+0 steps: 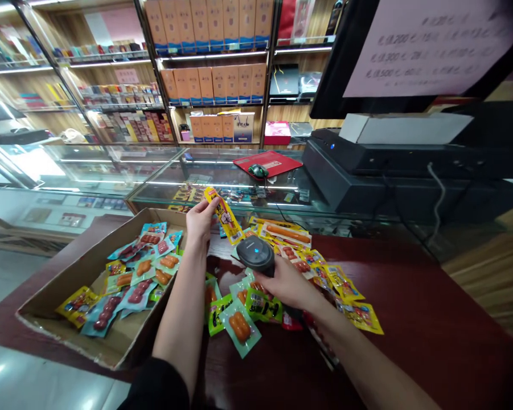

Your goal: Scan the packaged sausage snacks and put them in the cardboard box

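My left hand [201, 219] pinches the top end of a long yellow snack packet [225, 216], held up over the table. In my right hand [287, 279] is a dark handheld scanner [255, 254] with a small blue light, its head close to the packet's lower end. Below and around the scanner lie loose snack packets: a clear one with orange sausages [239, 327], green ones [263, 306] and yellow ones [361, 316]. Left of my left forearm, an open cardboard box [38, 324] holds several sausage packets [106, 310].
The brown table [414, 307] meets a glass counter [162, 179] carrying a red mat [282, 163] and a mouse [258, 170]. A monitor [328, 85] and black machine [354, 176] stand at the right. Stocked shelves [213, 51] line the back.
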`<state>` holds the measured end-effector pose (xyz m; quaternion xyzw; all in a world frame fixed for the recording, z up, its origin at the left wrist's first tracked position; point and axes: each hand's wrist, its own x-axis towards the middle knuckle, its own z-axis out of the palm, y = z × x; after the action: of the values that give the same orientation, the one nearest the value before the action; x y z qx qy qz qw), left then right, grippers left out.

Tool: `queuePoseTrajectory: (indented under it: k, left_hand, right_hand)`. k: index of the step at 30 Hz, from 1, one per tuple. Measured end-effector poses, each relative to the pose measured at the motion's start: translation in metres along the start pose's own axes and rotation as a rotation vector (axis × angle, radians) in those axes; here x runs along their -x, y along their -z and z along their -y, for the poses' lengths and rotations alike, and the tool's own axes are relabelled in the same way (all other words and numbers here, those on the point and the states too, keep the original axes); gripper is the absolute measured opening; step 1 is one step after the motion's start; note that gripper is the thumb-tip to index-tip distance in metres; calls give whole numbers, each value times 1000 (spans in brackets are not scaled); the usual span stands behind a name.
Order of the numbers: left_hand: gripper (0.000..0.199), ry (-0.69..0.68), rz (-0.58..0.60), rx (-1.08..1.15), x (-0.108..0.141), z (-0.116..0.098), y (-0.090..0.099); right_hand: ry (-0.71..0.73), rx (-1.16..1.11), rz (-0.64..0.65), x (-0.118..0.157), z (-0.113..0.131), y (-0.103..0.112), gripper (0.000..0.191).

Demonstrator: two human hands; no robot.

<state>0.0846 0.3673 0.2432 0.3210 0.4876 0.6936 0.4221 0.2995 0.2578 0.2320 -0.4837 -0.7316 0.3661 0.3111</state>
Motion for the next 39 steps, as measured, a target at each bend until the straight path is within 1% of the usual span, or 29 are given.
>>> queuePoseTrajectory:
  k: [4,8,12,17,23,29,34,37,39]
  left_hand:
    - [44,3,4,21,-3,0,4]
    - [45,21,27,48,-3,2,3]
    - [45,34,51,68,-2,3,2]
    - [45,34,48,66,-4,4,2]
    - [44,9,28,22,-1,2,1]
    - [43,13,30,19,-1,1,1]
    - [43,-26,-2,14,4,-1,-1]
    - [43,-93,-56,61,15,-12,1]
    - [41,-153,-117,85,23,-21,7]
  right_hand:
    - [0,-15,7,0,-1,1,11]
    - [2,10,-3,1,0,3,17]
    - [16,24,17,1,3,4,16]
    - [14,18,17,0,5,5,22]
    - [9,1,-1,0,2,4,26]
    - [53,-70,-36,-2,4,8,32]
    - [17,-97,-38,0,12,21,24]
    - [-11,-97,-51,3,16,26,20]
    - [-32,-99,-35,4,17,27,17]
